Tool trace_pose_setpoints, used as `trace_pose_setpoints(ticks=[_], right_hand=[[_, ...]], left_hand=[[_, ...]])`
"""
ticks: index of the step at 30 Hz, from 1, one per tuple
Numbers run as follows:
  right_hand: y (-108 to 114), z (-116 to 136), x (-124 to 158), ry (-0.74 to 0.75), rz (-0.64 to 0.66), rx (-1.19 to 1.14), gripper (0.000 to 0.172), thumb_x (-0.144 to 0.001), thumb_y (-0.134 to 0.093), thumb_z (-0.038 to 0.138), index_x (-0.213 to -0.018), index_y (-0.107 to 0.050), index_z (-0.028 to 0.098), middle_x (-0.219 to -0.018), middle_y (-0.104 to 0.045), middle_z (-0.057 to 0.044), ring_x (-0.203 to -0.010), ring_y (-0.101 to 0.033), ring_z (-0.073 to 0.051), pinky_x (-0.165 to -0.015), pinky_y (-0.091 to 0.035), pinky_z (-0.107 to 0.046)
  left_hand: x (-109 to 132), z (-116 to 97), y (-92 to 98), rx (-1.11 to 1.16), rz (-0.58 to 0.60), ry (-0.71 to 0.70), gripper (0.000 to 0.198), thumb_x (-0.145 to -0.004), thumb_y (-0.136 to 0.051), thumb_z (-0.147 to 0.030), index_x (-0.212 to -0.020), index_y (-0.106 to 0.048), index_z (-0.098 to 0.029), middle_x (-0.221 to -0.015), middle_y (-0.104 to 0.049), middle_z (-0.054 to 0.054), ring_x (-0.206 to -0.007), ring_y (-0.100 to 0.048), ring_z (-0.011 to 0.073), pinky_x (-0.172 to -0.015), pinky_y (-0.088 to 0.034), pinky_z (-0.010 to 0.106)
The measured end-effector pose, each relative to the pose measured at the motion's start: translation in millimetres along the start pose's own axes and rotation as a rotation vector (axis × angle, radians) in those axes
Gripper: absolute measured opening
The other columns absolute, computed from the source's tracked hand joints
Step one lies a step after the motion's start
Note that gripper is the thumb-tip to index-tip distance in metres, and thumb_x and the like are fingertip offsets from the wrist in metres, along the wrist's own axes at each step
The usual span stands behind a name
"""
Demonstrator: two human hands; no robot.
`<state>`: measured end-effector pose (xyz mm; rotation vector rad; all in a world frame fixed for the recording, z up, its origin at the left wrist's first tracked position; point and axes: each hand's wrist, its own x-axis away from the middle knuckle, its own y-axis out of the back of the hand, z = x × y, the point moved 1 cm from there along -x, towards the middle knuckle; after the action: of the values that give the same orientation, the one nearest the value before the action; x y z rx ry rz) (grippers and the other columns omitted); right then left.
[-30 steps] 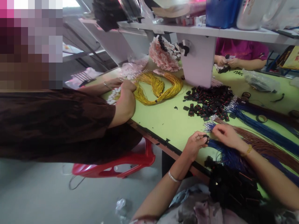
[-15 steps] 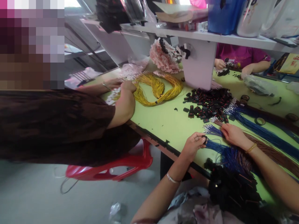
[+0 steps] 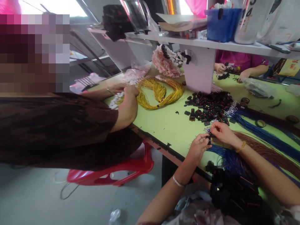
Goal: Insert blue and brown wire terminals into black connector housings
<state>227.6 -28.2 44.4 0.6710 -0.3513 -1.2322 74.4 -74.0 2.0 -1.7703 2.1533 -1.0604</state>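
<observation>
Fingers of the left hand (image 3: 198, 147) clamp a black connector (image 3: 208, 139) right of centre, over the worktop (image 3: 168, 125); the right hand (image 3: 222, 132), back from the blue wires (image 3: 226, 156), pinches shut beside it, likely seating a wire.

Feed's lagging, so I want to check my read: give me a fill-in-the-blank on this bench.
The left hand and right hand meet at a small ____ connector.
The wire coil next to the co-worker's hand is ____.
The plastic chair is ____.
Missing: black; yellow; red.
</observation>
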Motion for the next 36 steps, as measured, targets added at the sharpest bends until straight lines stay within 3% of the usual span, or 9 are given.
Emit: trace_pose_setpoints(ticks=[6,12,21,31,36], right_hand=[[-7.6,9.3,20.8,-0.013,0.006,-0.206,0.008,-0.076,-0.054,0.020,-0.069,-0.054,0.017,-0.061,-0.049,0.004,-0.055,-0.041,-0.009,-0.052,-0.032,-0.020],[-11.2,12.4,36.1,0.037,-0.031,-0.047,0.010,-0.072,-0.055,0.017,-0.064,-0.051,0.018,-0.056,-0.043,0.005,-0.052,-0.035,-0.008,-0.050,-0.028,-0.021],[-11.1,16.4,38.2,0.174,-0.040,0.119,0.009,-0.071,-0.055,0.013,-0.066,-0.049,0.018,-0.061,-0.049,0.003,-0.056,-0.041,-0.009,-0.053,-0.028,-0.021],[-17.3,11.3,41.0,0.415,-0.022,0.408,0.009,-0.079,-0.048,0.015,-0.071,-0.051,0.018,-0.067,-0.053,-0.003,-0.062,-0.045,-0.014,-0.058,-0.031,-0.026],[-17.6,5.5,41.4,0.373,-0.008,0.316,0.011,-0.082,-0.047,0.015,-0.071,-0.050,0.018,-0.065,-0.051,-0.001,-0.061,-0.044,-0.013,-0.058,-0.031,-0.024]], left_hand=[[-2.3,-0.8,3.1,0.145,-0.005,0.020,0.026,-0.069,-0.075,-0.022,-0.090,-0.061,-0.015,-0.085,-0.060,0.002,-0.075,-0.057,0.0092,-0.071,-0.047,0.022],[-4.8,2.1,5.8,0.233,0.037,0.085,0.021,-0.073,-0.070,-0.017,-0.091,-0.061,-0.013,-0.084,-0.061,0.003,-0.073,-0.058,0.0088,-0.069,-0.047,0.021],[-4.0,-0.3,8.7,0.200,0.061,0.101,0.019,-0.074,-0.069,-0.017,-0.091,-0.062,-0.013,-0.081,-0.062,0.004,-0.069,-0.058,0.0093,-0.066,-0.047,0.020],[-4.9,3.9,8.3,0.127,0.002,0.088,0.029,-0.062,-0.079,-0.019,-0.084,-0.061,-0.012,-0.073,-0.061,0.001,-0.064,-0.057,0.0085,-0.061,-0.044,0.020],[-4.3,7.5,4.4,0.101,-0.035,0.047,0.031,-0.058,-0.082,-0.022,-0.079,-0.061,-0.013,-0.068,-0.060,0.000,-0.060,-0.054,0.0077,-0.058,-0.042,0.021]])
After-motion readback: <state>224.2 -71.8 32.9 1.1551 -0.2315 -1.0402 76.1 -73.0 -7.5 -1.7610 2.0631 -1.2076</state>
